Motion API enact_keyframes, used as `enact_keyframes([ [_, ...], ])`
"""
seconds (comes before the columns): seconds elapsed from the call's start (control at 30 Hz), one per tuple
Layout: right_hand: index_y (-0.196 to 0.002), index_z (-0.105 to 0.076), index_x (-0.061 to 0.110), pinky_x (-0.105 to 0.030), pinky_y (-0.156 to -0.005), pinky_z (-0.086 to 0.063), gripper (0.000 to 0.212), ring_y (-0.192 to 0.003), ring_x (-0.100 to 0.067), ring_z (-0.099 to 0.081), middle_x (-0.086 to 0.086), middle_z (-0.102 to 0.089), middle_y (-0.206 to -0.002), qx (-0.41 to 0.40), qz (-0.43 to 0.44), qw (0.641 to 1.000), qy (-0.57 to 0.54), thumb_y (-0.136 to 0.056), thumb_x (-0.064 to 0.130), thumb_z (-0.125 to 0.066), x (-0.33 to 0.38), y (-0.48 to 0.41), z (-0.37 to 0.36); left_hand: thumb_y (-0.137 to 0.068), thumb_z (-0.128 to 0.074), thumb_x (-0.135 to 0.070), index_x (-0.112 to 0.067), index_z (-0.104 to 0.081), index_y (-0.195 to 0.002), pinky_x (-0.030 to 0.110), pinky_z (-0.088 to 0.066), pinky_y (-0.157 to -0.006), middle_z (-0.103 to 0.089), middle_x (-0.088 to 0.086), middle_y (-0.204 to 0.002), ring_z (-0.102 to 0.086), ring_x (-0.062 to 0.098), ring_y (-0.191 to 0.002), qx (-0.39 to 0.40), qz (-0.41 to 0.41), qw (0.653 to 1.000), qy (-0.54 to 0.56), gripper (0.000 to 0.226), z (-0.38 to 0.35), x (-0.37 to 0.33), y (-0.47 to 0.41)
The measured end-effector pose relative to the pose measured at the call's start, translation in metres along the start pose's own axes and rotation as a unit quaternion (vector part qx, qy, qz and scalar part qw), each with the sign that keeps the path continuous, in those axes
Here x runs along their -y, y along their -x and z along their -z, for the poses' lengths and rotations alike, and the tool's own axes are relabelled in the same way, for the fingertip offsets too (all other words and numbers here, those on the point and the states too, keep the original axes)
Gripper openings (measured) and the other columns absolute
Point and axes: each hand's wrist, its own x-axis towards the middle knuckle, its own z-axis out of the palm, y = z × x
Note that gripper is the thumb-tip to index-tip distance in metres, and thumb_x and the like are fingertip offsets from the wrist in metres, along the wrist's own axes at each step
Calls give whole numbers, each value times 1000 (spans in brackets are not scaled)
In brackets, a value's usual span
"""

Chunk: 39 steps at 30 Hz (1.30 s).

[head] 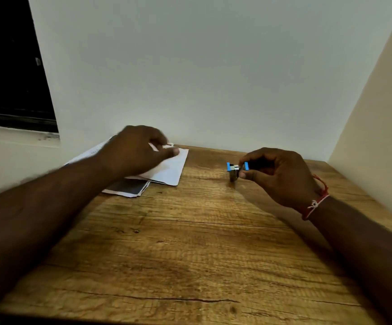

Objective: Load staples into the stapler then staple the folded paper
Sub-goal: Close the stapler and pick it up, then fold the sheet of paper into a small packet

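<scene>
A small blue and silver stapler [235,168] is held just above the wooden table [190,242] at the right, with my right hand [277,174] shut on its rear end. White folded paper [169,170] lies at the table's far left, on top of other sheets. My left hand [136,151] hovers over the paper, blurred, its fingers curled around something small and pale that I cannot make out. No loose staples can be made out.
A printed sheet with a dark panel [129,187] sticks out from under the white paper. A white wall stands right behind the table and a beige wall [373,113] closes the right side. A dark window [10,66] sits at the upper left.
</scene>
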Motion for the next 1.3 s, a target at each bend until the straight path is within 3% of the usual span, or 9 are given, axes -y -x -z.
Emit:
enact_keyframes([
  [0.1,-110,-85,25,-13,-86,-61,31,-94,4,-78,13,-83,-99,-4,14,998,68,-82,19,-96,-6,-1,2,-89,-67,-86,-19,-78,-118,40,-55,-99,-78,4,-127,-71,30,-121,50,102,983,-142,74,7,38,-20],
  [0.27,-115,-85,29,-21,-85,-61,30,-91,-1,-77,15,-80,-98,21,40,989,138,-88,19,-92,-5,1,0,-55,-32,-120,-17,-60,-72,38,-47,-76,-60,3,-79,-64,31,-88,120,179,952,-216,107,-1,71,-34],
  [0.47,-118,-83,36,-29,-82,-62,32,-92,0,-69,17,-76,-105,74,68,978,183,-94,14,-85,5,6,2,-57,-64,-106,-19,-51,-67,36,-42,-68,-57,1,-81,-61,23,-82,129,185,963,-149,88,-10,65,-30],
  [0.57,-119,-83,38,-35,-83,-65,32,-93,-3,-71,17,-77,-107,81,66,979,172,-94,18,-85,7,4,2,-82,-86,-72,-17,-51,-62,36,-31,-59,-56,3,-73,-52,20,-69,112,195,971,-75,69,-5,55,-25],
  [0.7,-121,-82,39,-28,-83,-65,32,-95,1,-73,22,-77,-110,95,54,982,153,-93,24,-87,8,5,5,-101,-81,-44,-10,-62,-76,35,-35,-60,-63,6,-82,-58,24,-78,61,203,977,22,46,-1,44,-21],
  [0.83,-130,-78,41,-24,-86,-65,45,-104,0,-74,23,-77,-118,94,26,991,96,-86,37,-91,11,7,8,-111,-67,-36,-8,-76,-99,35,-43,-73,-73,8,-104,-66,27,-93,-31,172,971,162,32,2,34,-17],
  [1.03,-115,-84,31,-14,-75,-61,21,-87,1,-79,13,-84,-96,-50,-52,997,-36,-93,31,-86,27,1,5,-113,-66,-39,-15,-77,-102,30,-47,-64,-74,-1,-91,-64,15,-78,-112,91,920,365,28,4,1,-3],
  [1.17,-108,-86,9,-31,-65,-57,19,-73,-18,-70,-11,-81,-90,-57,-124,949,-283,-97,24,-82,43,3,1,-112,-69,-32,-12,-79,-103,19,-56,-64,-78,-11,-85,-70,4,-73,-121,35,896,426,24,3,-28,13],
  [1.3,-110,-83,1,-28,-56,-47,34,-66,-16,-59,-11,-72,-83,-27,-171,910,-378,-87,27,-83,51,4,-3,-110,-72,-25,-11,-80,-101,16,-56,-73,-79,-13,-86,-72,0,-79,-119,10,878,464,20,-4,-43,24],
])
